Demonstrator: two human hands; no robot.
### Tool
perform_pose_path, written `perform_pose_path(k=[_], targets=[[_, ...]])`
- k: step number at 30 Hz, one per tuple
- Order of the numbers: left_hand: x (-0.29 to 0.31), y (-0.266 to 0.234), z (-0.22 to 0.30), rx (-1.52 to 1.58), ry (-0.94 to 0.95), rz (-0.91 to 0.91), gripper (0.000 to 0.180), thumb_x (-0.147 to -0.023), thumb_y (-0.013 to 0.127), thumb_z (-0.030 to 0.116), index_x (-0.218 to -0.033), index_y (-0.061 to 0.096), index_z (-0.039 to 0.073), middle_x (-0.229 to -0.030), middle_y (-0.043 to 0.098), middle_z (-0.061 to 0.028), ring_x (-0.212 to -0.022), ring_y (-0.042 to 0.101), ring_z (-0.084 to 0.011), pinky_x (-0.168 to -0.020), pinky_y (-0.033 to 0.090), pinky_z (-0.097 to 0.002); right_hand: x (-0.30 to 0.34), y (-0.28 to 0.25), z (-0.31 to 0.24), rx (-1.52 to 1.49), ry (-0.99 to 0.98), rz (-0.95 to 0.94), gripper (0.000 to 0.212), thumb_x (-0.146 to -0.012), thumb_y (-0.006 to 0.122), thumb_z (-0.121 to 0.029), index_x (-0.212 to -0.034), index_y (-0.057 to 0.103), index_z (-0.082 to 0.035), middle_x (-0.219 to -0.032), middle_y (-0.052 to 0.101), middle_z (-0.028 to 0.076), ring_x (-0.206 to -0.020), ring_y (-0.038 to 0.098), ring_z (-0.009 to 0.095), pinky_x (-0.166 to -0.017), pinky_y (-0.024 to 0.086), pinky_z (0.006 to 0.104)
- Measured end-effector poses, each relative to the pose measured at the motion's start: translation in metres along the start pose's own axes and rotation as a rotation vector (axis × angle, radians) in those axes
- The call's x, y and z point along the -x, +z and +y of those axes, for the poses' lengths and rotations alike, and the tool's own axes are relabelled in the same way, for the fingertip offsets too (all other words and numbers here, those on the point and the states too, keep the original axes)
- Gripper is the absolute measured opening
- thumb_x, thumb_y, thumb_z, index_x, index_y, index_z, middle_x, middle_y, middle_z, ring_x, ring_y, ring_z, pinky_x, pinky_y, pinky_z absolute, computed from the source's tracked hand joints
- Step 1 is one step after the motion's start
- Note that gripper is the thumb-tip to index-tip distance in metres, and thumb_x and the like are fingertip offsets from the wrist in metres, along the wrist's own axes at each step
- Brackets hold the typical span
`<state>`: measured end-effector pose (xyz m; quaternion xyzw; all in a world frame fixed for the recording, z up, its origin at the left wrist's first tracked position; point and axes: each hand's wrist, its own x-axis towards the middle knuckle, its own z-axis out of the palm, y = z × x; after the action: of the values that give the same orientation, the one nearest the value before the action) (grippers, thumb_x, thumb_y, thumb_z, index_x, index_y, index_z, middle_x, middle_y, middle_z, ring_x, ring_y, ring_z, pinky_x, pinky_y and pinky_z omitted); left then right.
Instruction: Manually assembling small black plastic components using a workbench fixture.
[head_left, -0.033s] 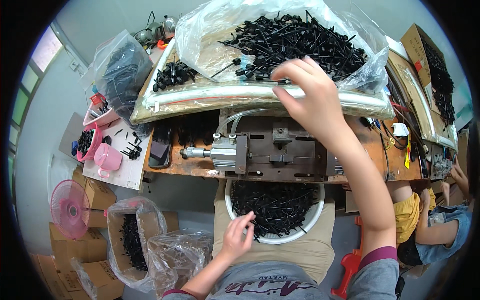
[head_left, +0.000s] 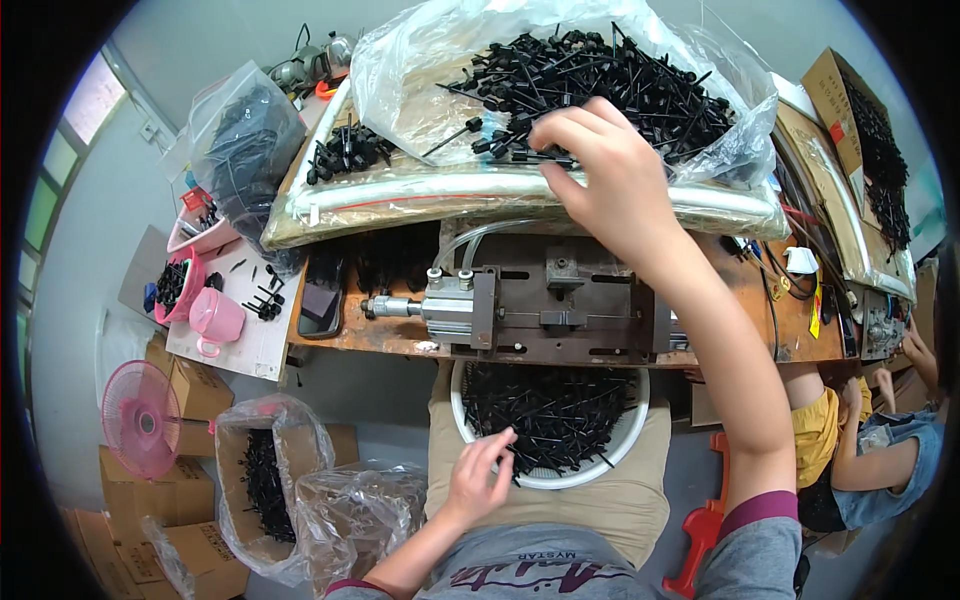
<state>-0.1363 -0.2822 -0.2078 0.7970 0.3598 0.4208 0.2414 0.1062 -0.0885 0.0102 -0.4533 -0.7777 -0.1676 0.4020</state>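
Observation:
A large heap of thin black plastic parts with knobbed ends (head_left: 610, 90) lies in an open clear plastic bag on the raised shelf. At the heap's near edge my right hand (head_left: 612, 180) reaches in, its thumb and forefinger curved and apart with nothing clearly between them. In my lap, a round white basket (head_left: 640, 425) holds more black rod-like parts (head_left: 550, 420). My left hand (head_left: 478, 485) hovers by the basket's near-left rim, fingers bent, with a gap between thumb and forefinger. Between shelf and lap sits a metal clamping fixture with an air cylinder (head_left: 450, 315), untouched.
A smaller cluster of black parts (head_left: 350, 150) is on the shelf's left. A phone (head_left: 320, 305) lies left of the fixture. A pink mug (head_left: 217, 315) stands on the side table; a pink fan (head_left: 141, 418) and cartons are below. Another person's arm (head_left: 875, 465) shows at right.
My right hand has shifted slightly left and downward in the picture at the heap's near edge. My left hand has moved a little to the right beside the basket.

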Motion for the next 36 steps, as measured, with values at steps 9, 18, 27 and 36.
perform_pose_path(k=[9, 18, 27, 36], targets=[[0.005, 0.006, 0.012, 0.046, 0.085, -0.077, 0.058, -0.078, 0.067, -0.008, -0.132, 0.047, 0.001, -0.108, 0.069, -0.0141, -0.082, 0.067, -0.0235, -0.074, 0.053, -0.0339, -0.056, 0.057, 0.016, 0.277, 0.212, -0.572, 0.035, -0.072, 0.066, -0.004, -0.106, 0.057, -0.003, -0.101, 0.063, 0.013, -0.101, 0.063, 0.031, -0.087, 0.053, 0.0414], [0.006, 0.005, 0.011, 0.083, 0.06, -0.011, 0.048, -0.08, 0.067, -0.006, -0.127, 0.055, 0.002, -0.106, 0.068, -0.0132, -0.087, 0.068, -0.0257, -0.071, 0.052, -0.0326, -0.057, 0.049, 0.032, 0.223, 0.246, -0.506, 0.024, -0.072, 0.068, -0.011, -0.095, 0.069, -0.003, -0.099, 0.068, 0.015, -0.101, 0.064, 0.033, -0.087, 0.053, 0.0439], [-0.001, 0.002, 0.017, 0.106, 0.091, 0.007, 0.049, -0.08, 0.067, -0.007, -0.126, 0.056, 0.002, -0.104, 0.068, -0.0134, -0.083, 0.067, -0.0252, -0.068, 0.052, -0.0325, -0.062, -0.002, 0.072, -0.44, 0.665, -0.335, 0.018, -0.085, 0.07, -0.019, -0.095, 0.065, -0.006, -0.079, 0.063, 0.0, -0.065, 0.053, 0.004, -0.058, 0.043, 0.0198], [-0.039, -0.006, 0.034, 0.173, 0.276, 0.03, 0.059, -0.075, 0.068, -0.012, -0.128, 0.049, 0.004, -0.106, 0.069, -0.0161, -0.078, 0.068, -0.0239, -0.066, 0.053, -0.0331, -0.033, -0.041, 0.093, -1.144, 0.726, 0.125, 0.019, -0.094, 0.065, -0.014, -0.104, 0.065, 0.002, -0.096, 0.067, 0.008, -0.082, 0.063, 0.011, -0.076, 0.056, 0.0235]])
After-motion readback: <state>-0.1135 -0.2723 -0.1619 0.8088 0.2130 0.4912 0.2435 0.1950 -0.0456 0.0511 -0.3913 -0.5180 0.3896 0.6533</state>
